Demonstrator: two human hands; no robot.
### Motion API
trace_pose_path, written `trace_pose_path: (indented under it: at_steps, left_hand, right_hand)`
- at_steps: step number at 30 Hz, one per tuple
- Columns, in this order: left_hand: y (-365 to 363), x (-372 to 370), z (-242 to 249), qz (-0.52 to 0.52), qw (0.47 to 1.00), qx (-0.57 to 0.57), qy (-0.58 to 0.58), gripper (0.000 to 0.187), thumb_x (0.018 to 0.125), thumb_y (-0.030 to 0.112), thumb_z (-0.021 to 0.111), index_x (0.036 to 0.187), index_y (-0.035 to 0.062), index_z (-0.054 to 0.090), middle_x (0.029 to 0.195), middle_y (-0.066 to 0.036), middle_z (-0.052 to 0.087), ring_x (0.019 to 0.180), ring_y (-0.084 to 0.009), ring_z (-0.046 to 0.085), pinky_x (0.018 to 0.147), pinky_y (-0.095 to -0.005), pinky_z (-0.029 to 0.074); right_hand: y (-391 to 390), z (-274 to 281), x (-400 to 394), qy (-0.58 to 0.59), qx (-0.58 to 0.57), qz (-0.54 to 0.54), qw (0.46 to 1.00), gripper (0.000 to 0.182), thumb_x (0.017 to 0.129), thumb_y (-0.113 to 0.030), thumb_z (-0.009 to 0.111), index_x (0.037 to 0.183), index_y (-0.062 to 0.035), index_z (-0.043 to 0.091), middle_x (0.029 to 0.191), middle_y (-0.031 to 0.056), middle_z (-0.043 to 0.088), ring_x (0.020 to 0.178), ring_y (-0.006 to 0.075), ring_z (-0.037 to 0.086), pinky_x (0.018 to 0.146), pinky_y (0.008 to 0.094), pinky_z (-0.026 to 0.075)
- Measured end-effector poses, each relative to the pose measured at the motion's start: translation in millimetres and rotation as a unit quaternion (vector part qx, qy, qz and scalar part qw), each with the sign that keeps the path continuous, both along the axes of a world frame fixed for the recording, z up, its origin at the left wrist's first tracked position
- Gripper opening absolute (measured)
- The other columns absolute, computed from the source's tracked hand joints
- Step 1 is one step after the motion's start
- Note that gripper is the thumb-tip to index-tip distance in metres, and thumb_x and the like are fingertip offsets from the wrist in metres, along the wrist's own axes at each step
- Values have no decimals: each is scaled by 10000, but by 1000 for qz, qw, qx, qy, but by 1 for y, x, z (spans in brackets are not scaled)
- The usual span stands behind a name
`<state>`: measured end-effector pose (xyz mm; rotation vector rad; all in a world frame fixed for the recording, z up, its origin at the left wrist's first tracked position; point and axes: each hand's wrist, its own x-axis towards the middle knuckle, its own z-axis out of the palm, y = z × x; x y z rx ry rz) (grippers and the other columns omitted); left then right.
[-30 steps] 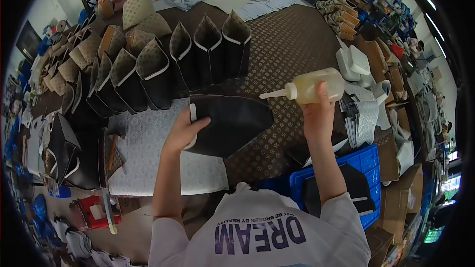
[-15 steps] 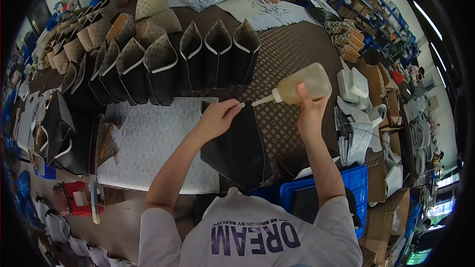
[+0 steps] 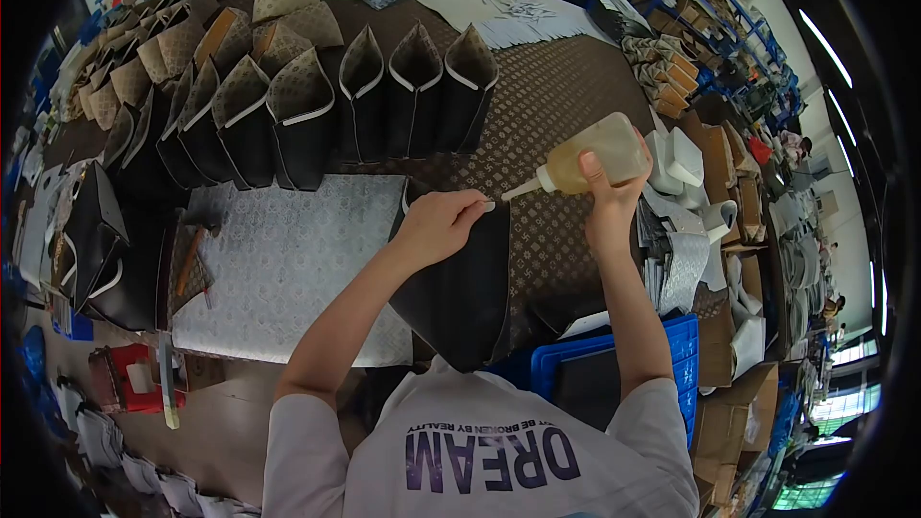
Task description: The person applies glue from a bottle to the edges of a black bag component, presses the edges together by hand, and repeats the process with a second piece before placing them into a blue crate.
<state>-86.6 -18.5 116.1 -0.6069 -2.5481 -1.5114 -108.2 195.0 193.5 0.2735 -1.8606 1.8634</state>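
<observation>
A black leather bag body point(image 3: 459, 302) lies in front of me, its upper edge towards the far side of the table. My left hand point(image 3: 443, 225) is closed on that upper edge, thumb and fingers pinched together, with a small whitish bit showing at the fingertips. In my right hand point(image 3: 614, 201) is a translucent squeeze bottle point(image 3: 622, 142) of yellowish liquid, tilted so its long nozzle points left. The nozzle tip sits just right of my left fingertips, apart from them.
Several black bag bodies with patterned linings point(image 3: 301, 139) stand across the table. A silvery patterned sheet point(image 3: 297, 269) lies at left with a hammer-like tool point(image 3: 191, 259). A blue crate point(image 3: 679, 364) stands at lower right. Two people work at the far side.
The bottle's nozzle tip has moved a little to the right, and my left hand has turned slightly at the bag's edge. The whole view has shifted slightly.
</observation>
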Motion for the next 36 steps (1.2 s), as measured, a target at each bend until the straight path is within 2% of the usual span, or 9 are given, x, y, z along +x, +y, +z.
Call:
trace_pose_path:
  at_steps: [4, 7, 10, 16, 19, 28, 36]
  left_hand:
    - [1, 0, -2, 2, 1000, 8, 5, 173, 911, 201, 544, 1001, 92, 644, 729, -117, 629, 643, -261, 607, 594, -339, 447]
    - [3, -2, 1, 12, 1000, 6, 14, 176, 894, 211, 549, 929, 74, 654, 746, -124, 652, 702, -323, 629, 612, -398, 482]
    - [4, -7, -7, 21, 999, -13, 36, 182, 910, 200, 544, 1007, 83, 644, 738, -117, 633, 655, -275, 608, 606, -341, 454]
    - [8, -17, -10, 33, 999, 8, 20, 193, 905, 215, 555, 1002, 73, 643, 733, -124, 627, 645, -277, 603, 595, -342, 453]
    - [9, -19, 0, 70, 997, 5, 7, 166, 883, 210, 563, 925, 84, 662, 703, -132, 634, 669, -320, 620, 599, -400, 473]
    - [3, -45, -22, 114, 993, 27, 33, 172, 884, 209, 561, 943, 82, 661, 701, -149, 626, 661, -327, 616, 596, -399, 462]
    - [-4, -51, -20, 152, 988, 25, 15, 178, 885, 201, 551, 941, 70, 659, 742, -159, 639, 689, -340, 622, 614, -402, 467]
  right_hand:
    - [-4, 3, 5, 8, 51, -1, 999, 873, 740, -206, 806, 1352, -24, 210, 1269, 149, 376, 1149, 215, 455, 967, 333, 411]
    - [-5, 0, 5, 11, 95, -7, 995, 865, 740, -199, 805, 1348, -26, 214, 1263, 148, 382, 1140, 217, 464, 964, 340, 417]
    - [-4, -2, 13, -2, 108, 5, 994, 860, 730, -228, 812, 1345, -26, 246, 1257, 138, 410, 1148, 220, 474, 973, 341, 409]
    - [-3, -7, 37, -42, 102, 30, 993, 866, 713, -168, 822, 1329, -35, 228, 1270, 140, 375, 1168, 226, 447, 963, 348, 424]
    - [3, -12, 49, -52, 139, 12, 989, 849, 717, -146, 814, 1324, -42, 230, 1279, 133, 362, 1172, 221, 439, 967, 345, 422]
    - [14, -36, 84, -51, 130, -13, 990, 861, 722, -113, 802, 1347, -38, 213, 1292, 125, 325, 1178, 216, 416, 968, 340, 412]
    - [19, -56, 112, -32, 248, -60, 966, 872, 710, -103, 805, 1354, -37, 220, 1266, 123, 351, 1145, 223, 443, 952, 346, 418]
